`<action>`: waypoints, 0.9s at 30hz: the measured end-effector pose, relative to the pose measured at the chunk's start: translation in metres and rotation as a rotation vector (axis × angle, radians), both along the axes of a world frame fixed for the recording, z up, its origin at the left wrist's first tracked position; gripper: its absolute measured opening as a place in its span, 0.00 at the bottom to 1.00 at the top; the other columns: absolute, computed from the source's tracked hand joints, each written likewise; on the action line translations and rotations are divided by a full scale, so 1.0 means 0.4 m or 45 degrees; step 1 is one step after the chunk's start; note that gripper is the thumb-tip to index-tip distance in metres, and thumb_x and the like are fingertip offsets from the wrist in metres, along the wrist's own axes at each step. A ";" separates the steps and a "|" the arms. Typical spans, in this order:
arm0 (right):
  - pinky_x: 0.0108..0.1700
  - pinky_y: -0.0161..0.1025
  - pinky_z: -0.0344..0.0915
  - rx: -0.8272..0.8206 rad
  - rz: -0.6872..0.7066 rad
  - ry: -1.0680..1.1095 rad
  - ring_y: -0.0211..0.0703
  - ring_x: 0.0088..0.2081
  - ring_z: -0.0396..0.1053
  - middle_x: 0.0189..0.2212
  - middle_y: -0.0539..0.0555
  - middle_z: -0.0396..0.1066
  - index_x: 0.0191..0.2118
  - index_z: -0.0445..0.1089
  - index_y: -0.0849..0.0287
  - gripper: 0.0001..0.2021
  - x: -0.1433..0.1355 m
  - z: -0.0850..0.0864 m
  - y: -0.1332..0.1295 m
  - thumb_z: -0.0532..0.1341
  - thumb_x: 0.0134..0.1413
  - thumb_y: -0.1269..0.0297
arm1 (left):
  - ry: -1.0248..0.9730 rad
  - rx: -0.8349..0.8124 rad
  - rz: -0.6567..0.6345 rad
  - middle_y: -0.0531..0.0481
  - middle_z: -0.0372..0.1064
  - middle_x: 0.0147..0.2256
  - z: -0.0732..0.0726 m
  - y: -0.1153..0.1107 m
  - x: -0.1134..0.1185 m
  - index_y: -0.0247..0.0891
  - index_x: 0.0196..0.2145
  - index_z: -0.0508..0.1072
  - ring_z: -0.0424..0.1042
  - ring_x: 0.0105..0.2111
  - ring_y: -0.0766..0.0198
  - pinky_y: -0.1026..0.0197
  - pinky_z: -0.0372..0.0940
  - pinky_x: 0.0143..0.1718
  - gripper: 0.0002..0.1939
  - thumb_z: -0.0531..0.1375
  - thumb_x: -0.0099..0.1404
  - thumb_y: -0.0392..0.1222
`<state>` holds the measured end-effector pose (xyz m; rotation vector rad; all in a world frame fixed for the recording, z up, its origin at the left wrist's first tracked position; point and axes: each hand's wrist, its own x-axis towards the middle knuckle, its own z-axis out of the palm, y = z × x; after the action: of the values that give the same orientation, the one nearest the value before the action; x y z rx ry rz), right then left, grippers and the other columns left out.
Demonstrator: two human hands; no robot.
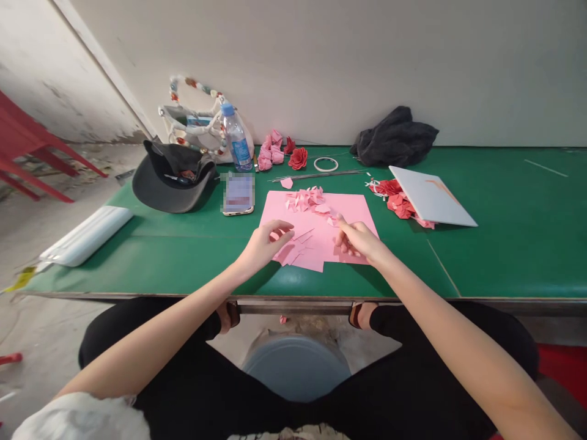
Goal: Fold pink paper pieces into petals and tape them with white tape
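A large pink sheet [362, 214] lies on the green table. Folded pink petals [306, 198] are heaped on its upper part. Flat pink paper pieces [309, 260] lie at its lower left, partly beyond its edge. Over these pieces, my left hand [270, 240] is open, with its fingers bent and apart from the thumb. My right hand [356, 237] is over the sheet's right side, its thumb raised beside the petals and its fingers loosely curled below. Nothing shows between its fingers and thumb.
Behind the sheet are thin wires [321, 176], a ring of tape [326, 164], pink paper flowers [270, 153] and a red one [298, 158]. To the left are a phone [239, 194], bottle [238, 143] and cap [172, 183]; to the right, a white board [431, 198] over red flowers [400, 205].
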<state>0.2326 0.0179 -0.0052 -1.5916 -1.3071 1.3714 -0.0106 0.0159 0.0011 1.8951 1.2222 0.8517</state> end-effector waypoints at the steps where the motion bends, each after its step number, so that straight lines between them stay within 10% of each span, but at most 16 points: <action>1: 0.11 0.29 0.47 0.002 0.019 -0.011 0.28 0.10 0.55 0.09 0.50 0.61 0.16 0.66 0.63 0.34 -0.005 0.000 -0.003 0.53 0.50 0.34 | 0.097 0.107 0.003 0.45 0.73 0.40 -0.009 0.011 -0.004 0.36 0.44 0.74 0.71 0.37 0.61 0.60 0.65 0.38 0.15 0.57 0.64 0.48; 16: 0.18 0.29 0.58 0.255 0.179 -0.035 0.31 0.15 0.62 0.15 0.50 0.66 0.22 0.68 0.63 0.24 -0.031 -0.024 -0.020 0.58 0.54 0.45 | 0.397 0.550 -0.037 0.47 0.78 0.39 -0.071 0.076 0.001 0.39 0.36 0.78 0.74 0.42 0.54 0.54 0.62 0.45 0.08 0.62 0.62 0.44; 22: 0.37 0.41 0.70 0.874 0.035 -0.292 0.44 0.36 0.72 0.36 0.56 0.73 0.39 0.70 0.58 0.12 -0.040 -0.001 -0.033 0.59 0.56 0.55 | 0.050 0.296 -0.011 0.46 0.78 0.40 -0.025 0.053 0.010 0.38 0.37 0.78 0.74 0.41 0.57 0.57 0.66 0.44 0.11 0.62 0.60 0.46; 27: 0.51 0.47 0.66 1.156 0.297 -0.366 0.48 0.47 0.70 0.42 0.55 0.74 0.41 0.72 0.54 0.08 -0.052 0.012 -0.055 0.62 0.54 0.67 | -0.237 -0.137 -0.226 0.44 0.77 0.37 -0.001 0.012 0.012 0.34 0.37 0.78 0.75 0.36 0.59 0.61 0.68 0.38 0.16 0.64 0.58 0.50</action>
<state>0.2118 -0.0041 -0.0004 -1.0244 -1.9543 0.4928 -0.0060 0.0208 0.0008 1.7650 0.9540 0.8292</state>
